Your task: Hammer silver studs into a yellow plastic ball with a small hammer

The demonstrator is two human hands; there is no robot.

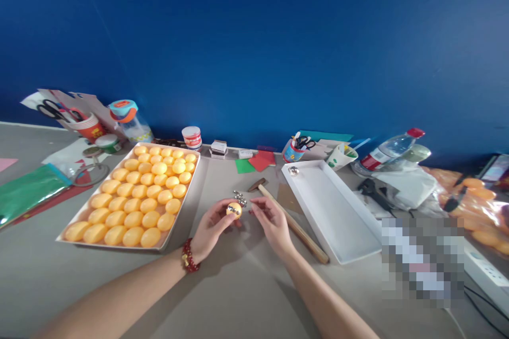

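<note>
Placement onto yellow ball [237,208], apparently: ball pinched in left hand [210,229]; right hand [274,226] beside silver pieces [241,199], cannot tell whether pinching any. Next, likely calling for steady fingertip touch.

A plain blue wall [254,53] rises behind the grey table [234,296] and fills the upper part of the view. At the left, one faint slanting line [97,13] crosses it. The light makes the wall somewhat paler toward the right.

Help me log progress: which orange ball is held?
The orange ball in the left hand, bearing silver pieces; those in the white box at left look plain.
</note>
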